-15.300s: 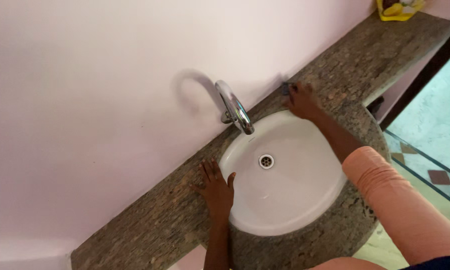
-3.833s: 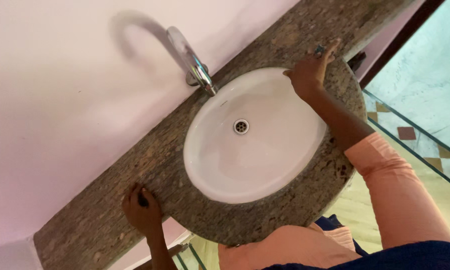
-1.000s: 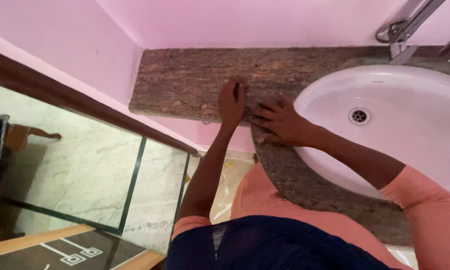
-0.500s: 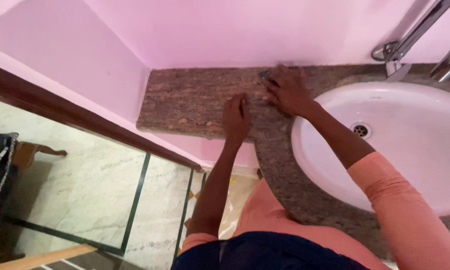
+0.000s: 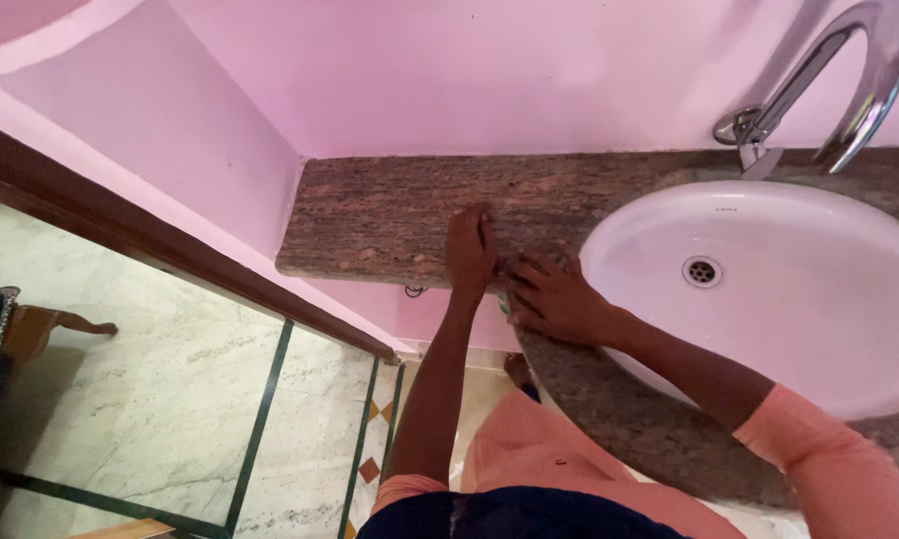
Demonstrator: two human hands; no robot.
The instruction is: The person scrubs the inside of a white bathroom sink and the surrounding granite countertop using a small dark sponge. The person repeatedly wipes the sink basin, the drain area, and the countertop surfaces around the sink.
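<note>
Now, hands: left hand (image 5: 469, 250) flat, fingers spread; right hand (image 5: 549, 296) has slid back beside it.
Tabletop (image 5: 380, 215): both press its front edge; right grip unclear.

Pink walls (image 5: 489, 70) w/ a corner at left, dark wood trim (image 5: 170, 250) along the bottom; pale marble floor (image 5: 140, 399) w/ dark green strips & small diamond tiles, soft even light
</note>
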